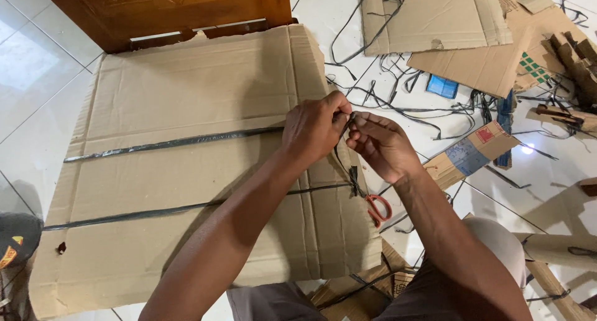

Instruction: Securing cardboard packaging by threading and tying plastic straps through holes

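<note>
Hands meet over the right edge of a large flattened cardboard sheet [186, 141] lying on the white tiled floor [37, 66]. The left hand [314, 128] is closed in a pinch on a thin black strap [180, 141] that runs across the sheet; the right hand [382, 144] curls its fingers around the same strap's end, just beside the left. Orange-handled scissors [377, 208] lie below the hands at the sheet's edge. More cardboard pieces [435, 16] and loose straps lie farther right.

both hands, left hand [316, 129] and right hand [380, 144], pinch a thin black plastic strap [168, 143] over a flattened brown cardboard sheet [186, 97]; orange-handled scissors [377, 208] lie beside.
</note>
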